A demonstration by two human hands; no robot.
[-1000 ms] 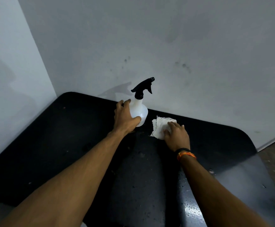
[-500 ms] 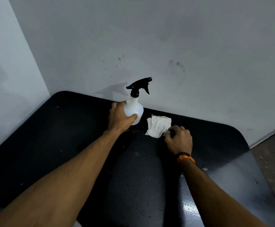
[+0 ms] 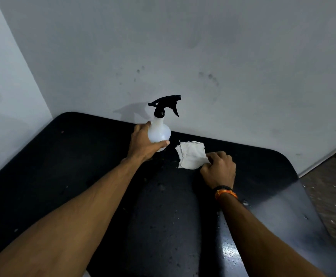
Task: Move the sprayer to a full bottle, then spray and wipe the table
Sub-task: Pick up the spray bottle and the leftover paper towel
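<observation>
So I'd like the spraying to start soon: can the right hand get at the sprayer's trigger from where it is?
Probably yes. The right hand pinches the cloth edge, and the trigger faces its side with nothing between. The left hand grips only the bottle body.

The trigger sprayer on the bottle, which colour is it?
Black. The trigger sprayer sits on a translucent white bottle, clearest in the head view.

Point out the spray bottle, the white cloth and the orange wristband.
spray bottle (image 3: 160,132): head view, on the white rounded body.
white cloth (image 3: 191,154): head view, on the middle of the cloth.
orange wristband (image 3: 226,193): head view, on the band at the right wrist.
</observation>
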